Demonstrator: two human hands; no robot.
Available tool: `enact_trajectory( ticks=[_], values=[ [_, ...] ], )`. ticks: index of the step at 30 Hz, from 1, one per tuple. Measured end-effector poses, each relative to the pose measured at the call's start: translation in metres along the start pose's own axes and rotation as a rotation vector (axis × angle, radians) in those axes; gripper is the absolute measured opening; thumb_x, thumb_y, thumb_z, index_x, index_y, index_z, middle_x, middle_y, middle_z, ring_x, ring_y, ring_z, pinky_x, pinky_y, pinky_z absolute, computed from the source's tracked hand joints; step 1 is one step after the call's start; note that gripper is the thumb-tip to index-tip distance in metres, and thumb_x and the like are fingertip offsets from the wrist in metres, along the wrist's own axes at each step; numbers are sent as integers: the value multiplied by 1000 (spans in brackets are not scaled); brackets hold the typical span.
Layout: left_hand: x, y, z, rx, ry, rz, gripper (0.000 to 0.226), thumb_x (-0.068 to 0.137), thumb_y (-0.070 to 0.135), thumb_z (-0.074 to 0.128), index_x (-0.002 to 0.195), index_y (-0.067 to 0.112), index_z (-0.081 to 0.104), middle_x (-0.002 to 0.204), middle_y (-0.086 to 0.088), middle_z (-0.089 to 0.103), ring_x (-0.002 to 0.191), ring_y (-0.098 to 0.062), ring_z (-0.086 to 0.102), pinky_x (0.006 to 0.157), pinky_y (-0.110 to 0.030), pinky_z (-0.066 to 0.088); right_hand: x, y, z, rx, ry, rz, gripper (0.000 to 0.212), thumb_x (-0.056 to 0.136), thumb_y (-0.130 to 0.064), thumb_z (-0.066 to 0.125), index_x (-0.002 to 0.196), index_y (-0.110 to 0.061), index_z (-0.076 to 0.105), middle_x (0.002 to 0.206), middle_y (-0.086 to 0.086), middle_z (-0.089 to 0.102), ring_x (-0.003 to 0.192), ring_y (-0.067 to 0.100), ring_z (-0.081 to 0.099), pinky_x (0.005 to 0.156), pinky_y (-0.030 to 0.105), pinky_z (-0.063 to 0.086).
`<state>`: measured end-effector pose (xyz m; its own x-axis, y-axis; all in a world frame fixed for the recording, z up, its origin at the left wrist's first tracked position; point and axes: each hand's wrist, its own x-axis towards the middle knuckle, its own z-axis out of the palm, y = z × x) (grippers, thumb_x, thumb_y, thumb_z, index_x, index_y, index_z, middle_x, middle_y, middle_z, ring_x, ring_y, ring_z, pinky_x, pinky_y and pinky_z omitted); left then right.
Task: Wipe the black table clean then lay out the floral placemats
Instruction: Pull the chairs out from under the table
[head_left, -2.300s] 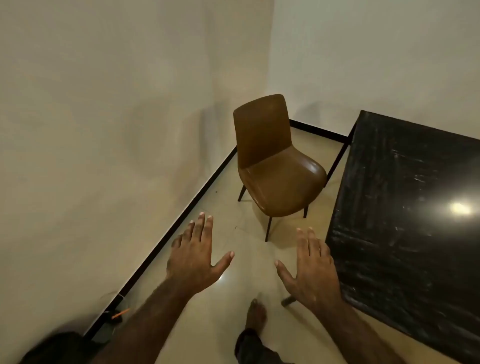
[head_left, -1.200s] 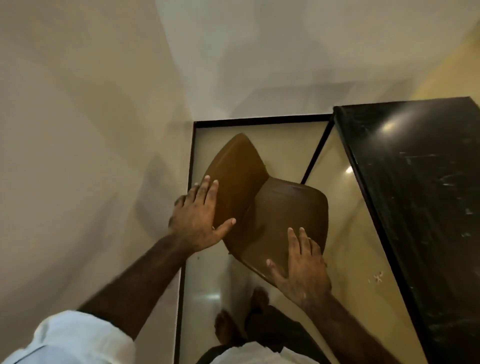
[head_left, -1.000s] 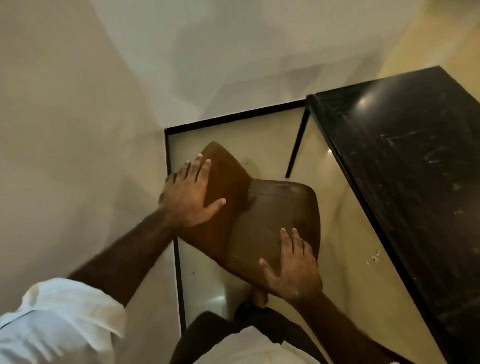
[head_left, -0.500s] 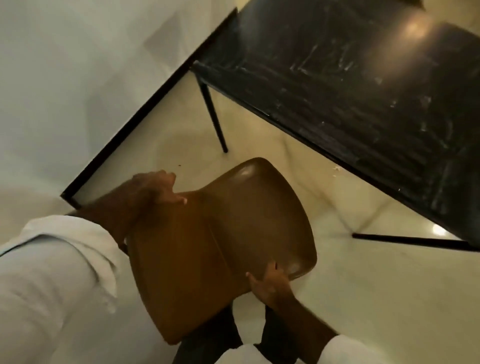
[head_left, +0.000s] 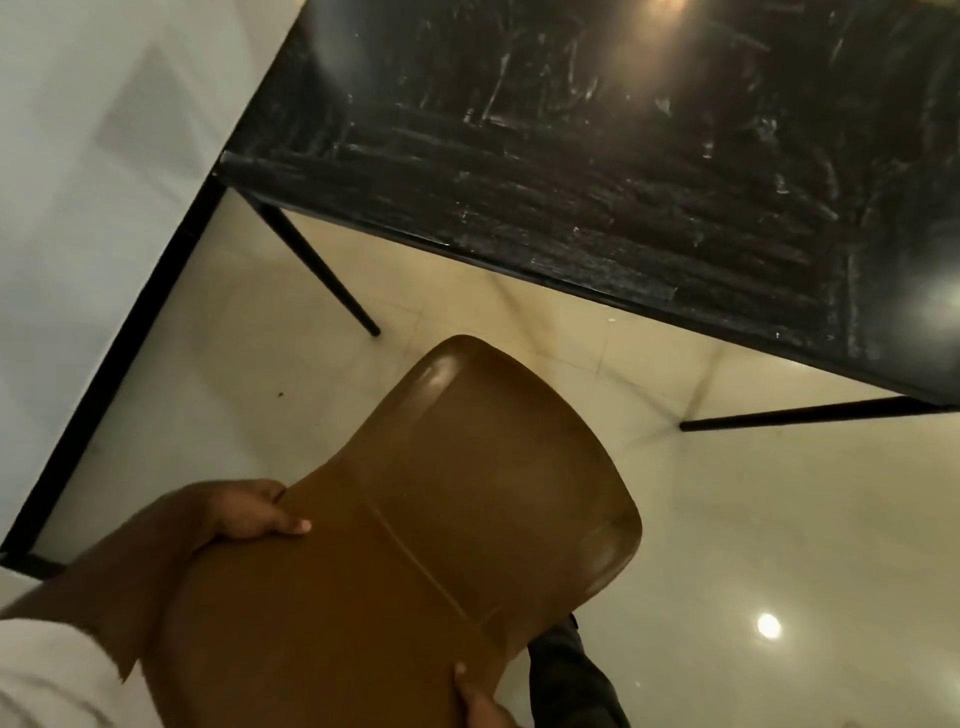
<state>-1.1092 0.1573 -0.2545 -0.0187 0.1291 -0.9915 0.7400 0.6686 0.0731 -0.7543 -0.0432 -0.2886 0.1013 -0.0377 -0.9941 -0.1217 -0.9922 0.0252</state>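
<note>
A person carries a brown chair (head_left: 415, 545) in both hands across the lower centre of the frame, the chair tipped so that its seat and back face the camera. The left hand (head_left: 234, 512), at lower left, grips the edge of the chair's back, with the thumb lying across the brown surface and the fingers curled behind it. The right hand (head_left: 478, 701), mostly cut off by the bottom edge, clasps the rim of the seat; only its thumb and part of the palm show. The black counter (head_left: 597, 156) fills the upper right, its glossy top streaked with pale smears and catching the glare of lamps. Two thin black legs (head_left: 322, 270) reach down from it to the cream tiled floor (head_left: 753, 519). A white wall (head_left: 78, 156) with a black skirting board (head_left: 130, 332) runs down the left. A white sleeve (head_left: 47, 675) shows at lower left.
</note>
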Motion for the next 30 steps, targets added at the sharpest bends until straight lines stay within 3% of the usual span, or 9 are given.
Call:
enact_trajectory(
  ticks=[1, 5, 11, 13, 15, 16, 20, 24, 30],
  values=[
    [0, -1, 0, 20, 10, 26, 35, 99, 38, 83, 124, 20, 68, 116, -4, 82, 101, -25, 83, 82, -33, 66, -4, 3, -7, -153, -101, -100, 63, 111, -32, 65, 159, 4, 43, 166, 26, 48, 152, 44, 48, 127, 47, 36],
    [-6, 6, 5, 34, 25, 103, 37, 105, 25, 76, 136, 6, 68, 125, -13, 80, 114, -32, 79, 110, -51, 60, -16, 12, -17, -165, -93, -27, 65, 101, -30, 81, 146, 11, 57, 152, 31, 60, 140, 48, 57, 123, 52, 41],
    [-19, 48, 26, -50, 92, 92, 25, 105, 23, 77, 121, 3, 78, 108, -14, 85, 104, -36, 81, 100, -47, 64, -5, -41, -75, 22, 151, 45, 53, 103, -22, 80, 147, 1, 63, 139, 26, 71, 122, 47, 70, 107, 54, 57],
    [-23, 66, 36, -110, 132, 83, 24, 104, 23, 77, 116, 2, 80, 100, -13, 86, 97, -35, 83, 91, -42, 65, -3, -69, -99, -9, 156, -16, 51, 102, -23, 82, 144, 3, 67, 124, 24, 77, 103, 41, 77, 88, 45, 66],
    [-26, 90, 45, -179, 171, 82, 26, 103, 24, 79, 113, 0, 82, 99, -16, 85, 97, -39, 83, 98, -49, 65, 2, -102, -129, -43, 146, -71, 47, 101, -23, 84, 133, 8, 71, 98, 19, 78, 79, 32, 76, 59, 30, 63],
    [-27, 102, 47, -212, 186, 82, 26, 103, 25, 80, 111, 1, 82, 98, -16, 85, 97, -40, 83, 99, -50, 64, 4, -121, -140, -54, 151, -91, 46, 100, -23, 85, 130, 9, 72, 94, 18, 77, 76, 32, 76, 59, 30, 65],
    [-23, 159, 47, -307, 243, 82, 26, 100, 27, 83, 108, 2, 80, 96, -19, 85, 95, -41, 82, 97, -51, 64, 4, -202, -181, -83, 166, -162, 50, 101, -25, 84, 134, 9, 68, 118, 28, 77, 97, 43, 79, 95, 58, 66],
    [-6, 206, 31, -346, 257, 101, 31, 99, 29, 84, 111, 1, 77, 83, -13, 84, 82, -35, 82, 72, -38, 63, -2, -278, -203, -204, 164, -198, 58, 103, -35, 80, 144, 1, 62, 112, 19, 74, 81, 33, 72, 87, 49, 60],
    [21, 245, 4, -350, 218, 66, 33, 99, 33, 84, 110, 3, 76, 102, -20, 83, 95, -42, 81, 91, -51, 65, 0, -341, -210, -284, 168, -191, 59, 102, -40, 80, 145, -4, 62, 99, 13, 69, 87, 34, 71, 89, 51, 58]
  ],
)
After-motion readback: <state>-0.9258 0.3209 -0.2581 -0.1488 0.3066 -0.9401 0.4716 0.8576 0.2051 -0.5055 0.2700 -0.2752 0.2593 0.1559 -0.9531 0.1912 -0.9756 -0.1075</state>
